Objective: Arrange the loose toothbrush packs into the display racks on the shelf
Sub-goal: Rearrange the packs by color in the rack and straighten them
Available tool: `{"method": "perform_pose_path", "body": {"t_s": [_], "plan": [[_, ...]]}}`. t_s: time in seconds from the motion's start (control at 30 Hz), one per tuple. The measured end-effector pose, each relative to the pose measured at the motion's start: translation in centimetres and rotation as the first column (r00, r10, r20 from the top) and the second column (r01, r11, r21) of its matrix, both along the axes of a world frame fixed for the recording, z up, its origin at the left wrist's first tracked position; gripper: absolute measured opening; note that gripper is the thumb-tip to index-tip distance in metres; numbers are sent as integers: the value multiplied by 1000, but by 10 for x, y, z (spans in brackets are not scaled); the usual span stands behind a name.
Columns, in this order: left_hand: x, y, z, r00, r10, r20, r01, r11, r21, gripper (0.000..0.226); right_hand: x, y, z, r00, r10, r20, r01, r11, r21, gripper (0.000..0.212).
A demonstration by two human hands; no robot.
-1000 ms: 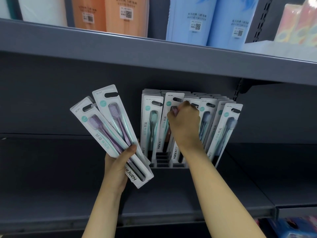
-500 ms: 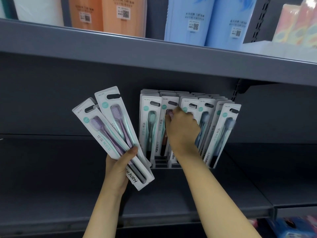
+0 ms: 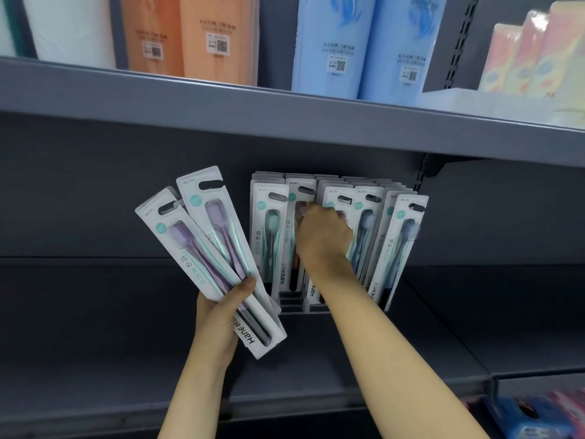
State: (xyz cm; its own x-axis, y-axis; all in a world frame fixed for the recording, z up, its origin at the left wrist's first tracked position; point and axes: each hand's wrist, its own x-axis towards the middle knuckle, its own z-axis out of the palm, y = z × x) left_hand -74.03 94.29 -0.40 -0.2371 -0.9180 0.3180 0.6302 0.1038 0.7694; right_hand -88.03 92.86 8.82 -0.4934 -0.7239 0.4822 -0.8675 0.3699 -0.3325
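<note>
My left hand grips a fan of loose purple toothbrush packs by their lower ends, tilted to the left of the rack. The black display rack stands on the grey shelf and holds several rows of upright packs, with green brushes at the left and blue brushes at the right. My right hand reaches into the rack's middle. Its fingers curl over a pack with a pinkish brush in the second row from the left. The hand hides that pack's middle.
The upper shelf's edge runs just above the rack tops. On it stand orange and blue wrapped packs. Colourful boxes sit at the bottom right, below the shelf. A shelf bracket hangs behind the rack's right side.
My right hand has shifted left and lower with the pinkish pack, which now sits deeper in its row. The left hand with the purple packs has barely moved.
</note>
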Motion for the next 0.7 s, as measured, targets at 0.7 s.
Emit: {"method": "perform_pose_path", "body": {"t_s": [0.7], "plan": [[4,7,0,999,37,40,-40,996,78,75,-37,21,-27,957,170,236,-11,833,-553,28]]}}
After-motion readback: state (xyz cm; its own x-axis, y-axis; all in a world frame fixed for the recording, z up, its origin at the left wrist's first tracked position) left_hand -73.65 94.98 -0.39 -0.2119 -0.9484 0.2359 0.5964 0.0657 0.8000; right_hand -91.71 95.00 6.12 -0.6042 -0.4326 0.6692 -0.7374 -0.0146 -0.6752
